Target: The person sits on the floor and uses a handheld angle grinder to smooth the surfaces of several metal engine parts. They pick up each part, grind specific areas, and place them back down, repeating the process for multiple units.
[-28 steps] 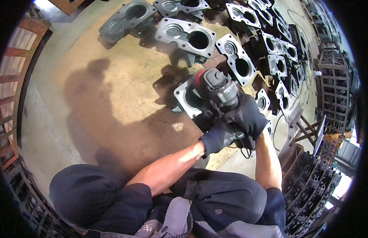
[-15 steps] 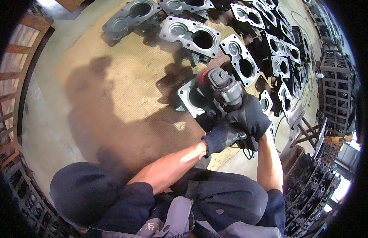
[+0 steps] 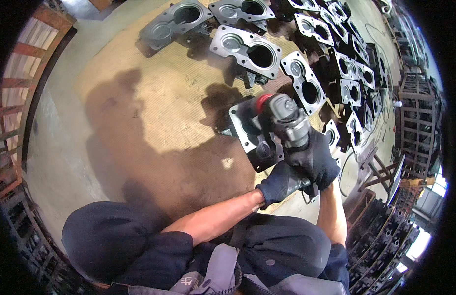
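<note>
1. The mat (image 3: 154, 98) covers the floor; metal castings lie flat on it, in a row running toward the far right.
2. The nearest casting (image 3: 247, 130) lies flat just under the tool, apart from the next one (image 3: 302, 81).
3. The grinder (image 3: 282, 120) sits on that casting's face, head down.
4. The right hand (image 3: 314, 160), gloved, is wrapped tight round the grinder's body.
5. The left hand (image 3: 279, 182), gloved, is clamped round the rear grip.
6. Risk, as I judge it: the casting is unclamped, so the tool may kick or shove it; the cord (image 3: 358, 162) could snag.
</note>
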Demonstrator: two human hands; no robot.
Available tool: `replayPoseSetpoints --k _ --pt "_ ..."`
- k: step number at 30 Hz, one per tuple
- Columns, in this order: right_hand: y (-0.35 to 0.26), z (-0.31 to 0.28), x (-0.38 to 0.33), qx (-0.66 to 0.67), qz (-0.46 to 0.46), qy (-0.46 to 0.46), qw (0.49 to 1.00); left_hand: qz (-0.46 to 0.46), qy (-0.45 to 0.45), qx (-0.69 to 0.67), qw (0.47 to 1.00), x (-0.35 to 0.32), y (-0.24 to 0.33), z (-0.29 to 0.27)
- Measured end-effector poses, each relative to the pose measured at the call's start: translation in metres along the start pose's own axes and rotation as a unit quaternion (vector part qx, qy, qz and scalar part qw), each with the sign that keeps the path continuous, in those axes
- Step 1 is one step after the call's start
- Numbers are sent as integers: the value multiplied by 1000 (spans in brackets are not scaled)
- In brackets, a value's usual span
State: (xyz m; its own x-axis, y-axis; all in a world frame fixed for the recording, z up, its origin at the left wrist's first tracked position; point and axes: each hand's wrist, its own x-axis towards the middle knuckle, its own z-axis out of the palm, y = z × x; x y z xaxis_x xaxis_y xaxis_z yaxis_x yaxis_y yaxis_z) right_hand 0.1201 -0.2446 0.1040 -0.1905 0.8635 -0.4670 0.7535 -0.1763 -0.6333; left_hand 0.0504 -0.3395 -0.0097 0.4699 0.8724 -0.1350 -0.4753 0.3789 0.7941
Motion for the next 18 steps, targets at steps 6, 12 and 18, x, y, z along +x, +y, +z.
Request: replayPoseSetpoints --k 6,12,18 --pt "-1 -6 9 -83 1 14 996 -27 20 56 998 14 -7 14" --pt "-18 10 20 -53 23 -43 997 -37 54 103 992 -4 -12 5" --pt "-17 24 14 -116 8 -64 991 -36 99 25 994 -21 -17 18"
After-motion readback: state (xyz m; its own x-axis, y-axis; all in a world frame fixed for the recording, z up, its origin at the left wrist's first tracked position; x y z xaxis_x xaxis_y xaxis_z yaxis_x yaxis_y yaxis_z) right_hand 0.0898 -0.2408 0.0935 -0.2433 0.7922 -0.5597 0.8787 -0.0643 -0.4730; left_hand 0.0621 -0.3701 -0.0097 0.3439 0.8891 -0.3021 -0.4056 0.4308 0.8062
